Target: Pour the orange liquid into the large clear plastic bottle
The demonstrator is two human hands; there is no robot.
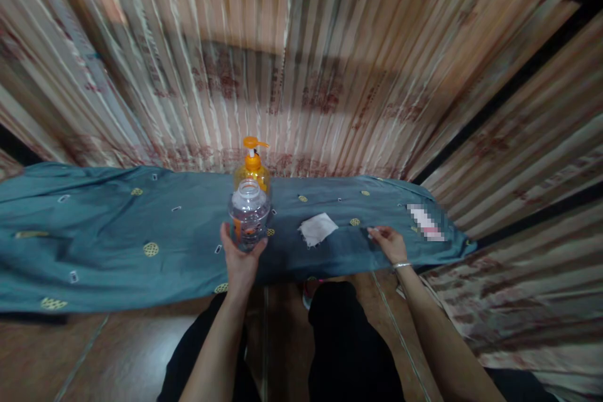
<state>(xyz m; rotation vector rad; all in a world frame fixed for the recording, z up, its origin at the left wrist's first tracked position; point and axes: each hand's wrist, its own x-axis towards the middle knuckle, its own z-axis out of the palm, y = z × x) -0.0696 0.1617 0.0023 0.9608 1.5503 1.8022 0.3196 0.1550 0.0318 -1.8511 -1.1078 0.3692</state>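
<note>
My left hand (240,257) is wrapped round the lower part of a clear plastic bottle (249,210), which stands upright with no cap on its wide mouth. Right behind the bottle stands an orange pump dispenser (253,166). My right hand (389,243) rests on the blue-green cloth (117,232) to the right, fingers stretched out flat, with a thin bangle on the wrist. A small white cloth square (318,228) lies between my two hands, nearer the right one.
The blue-green cloth with small yellow round marks covers a low surface running left to right. Striped curtains (301,56) hang behind and at the right. My dark-trousered legs (343,339) and a brown tiled floor (94,352) are below.
</note>
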